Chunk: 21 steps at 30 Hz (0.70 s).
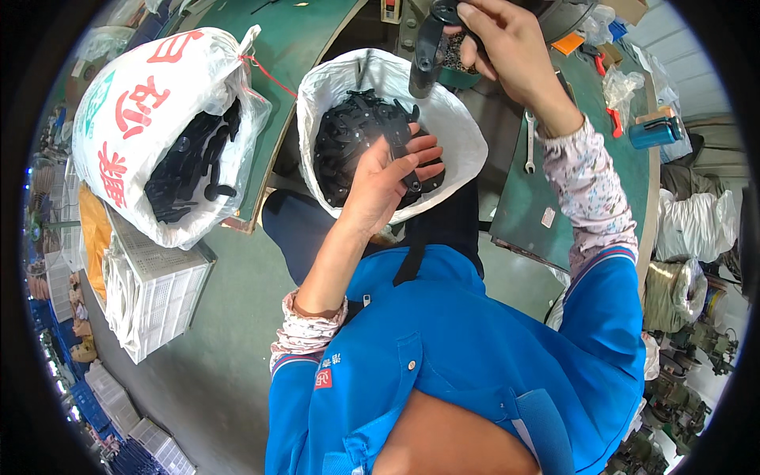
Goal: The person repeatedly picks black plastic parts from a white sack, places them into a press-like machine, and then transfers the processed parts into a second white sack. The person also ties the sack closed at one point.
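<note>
Upper centre: left hand (384, 176) loosely held a black part (398, 141), probably light, stiff, best taken mid-length. Top edge: right hand (511, 49) was at dark fitting (424, 67), grip unclear.

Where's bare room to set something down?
Left bench: between white bag and curved edge. Right bench: around the small tag, below the wrench. Crowded: its outer side, with red-handled tools and blue cylinder; the open sack, with left hand over black parts.
</note>
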### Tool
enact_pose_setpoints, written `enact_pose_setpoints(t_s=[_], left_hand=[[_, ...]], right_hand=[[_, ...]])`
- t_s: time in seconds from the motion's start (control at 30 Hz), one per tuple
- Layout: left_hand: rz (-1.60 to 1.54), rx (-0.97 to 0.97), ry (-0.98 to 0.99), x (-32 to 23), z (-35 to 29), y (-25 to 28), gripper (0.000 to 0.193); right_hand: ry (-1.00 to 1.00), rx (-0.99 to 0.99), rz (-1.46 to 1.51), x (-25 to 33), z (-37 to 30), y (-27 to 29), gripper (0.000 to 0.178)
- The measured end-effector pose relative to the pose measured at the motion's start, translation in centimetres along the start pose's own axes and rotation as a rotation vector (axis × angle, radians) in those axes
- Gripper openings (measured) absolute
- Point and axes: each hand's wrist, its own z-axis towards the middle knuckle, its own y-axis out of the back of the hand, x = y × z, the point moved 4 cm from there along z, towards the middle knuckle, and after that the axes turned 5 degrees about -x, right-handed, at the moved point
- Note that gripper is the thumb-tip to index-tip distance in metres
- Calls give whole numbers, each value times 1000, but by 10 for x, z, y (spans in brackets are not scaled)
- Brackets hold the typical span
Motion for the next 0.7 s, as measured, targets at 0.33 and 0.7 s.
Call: enact_pose_setpoints(t_s=[0.33, 0.7], left_hand=[[95, -39, 119, 2, -1, 0, 32], [236, 103, 97, 8, 2, -2, 27]], right_hand=[[-158, -18, -178, 8, 13, 3, 30], [4, 265, 3, -95, -73, -1, 42]])
